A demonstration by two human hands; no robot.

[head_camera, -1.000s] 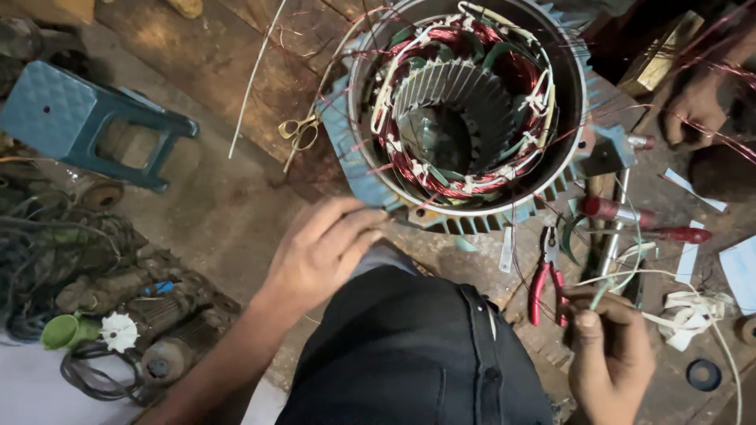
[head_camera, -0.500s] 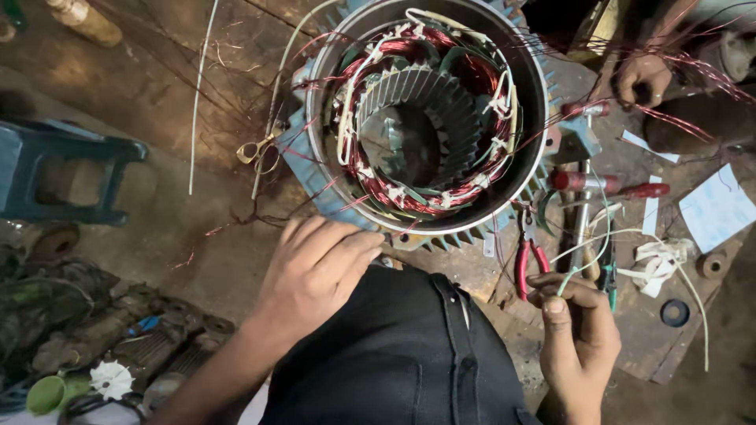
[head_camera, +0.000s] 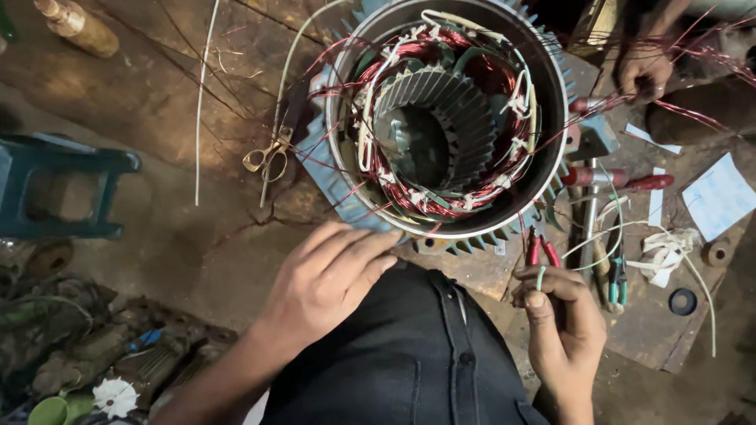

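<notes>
A large electric motor stator (head_camera: 449, 118) stands open-end up, with red copper windings and white sleeving around its slotted core. My left hand (head_camera: 327, 275) rests flat on my dark-trousered knee, fingers together, tips near the stator's finned lower rim. My right hand (head_camera: 559, 319) is closed around a thin pale green sleeve or wire (head_camera: 540, 277), held just below red-handled pliers (head_camera: 539, 250). Another person's hand (head_camera: 642, 71) at the upper right grips red wires leading from the stator.
Scissors (head_camera: 268, 157) lie on the wooden board left of the stator. A red-handled screwdriver (head_camera: 622, 179), white tape (head_camera: 665, 252), paper slips (head_camera: 720, 197) and a black ring (head_camera: 682, 301) lie right. A blue stool (head_camera: 63, 189) and old motor parts (head_camera: 94, 354) sit left.
The view has shifted so the stator sits more central. My right hand has risen slightly toward the pliers, pinching the green sleeve. My left hand stays on my knee.
</notes>
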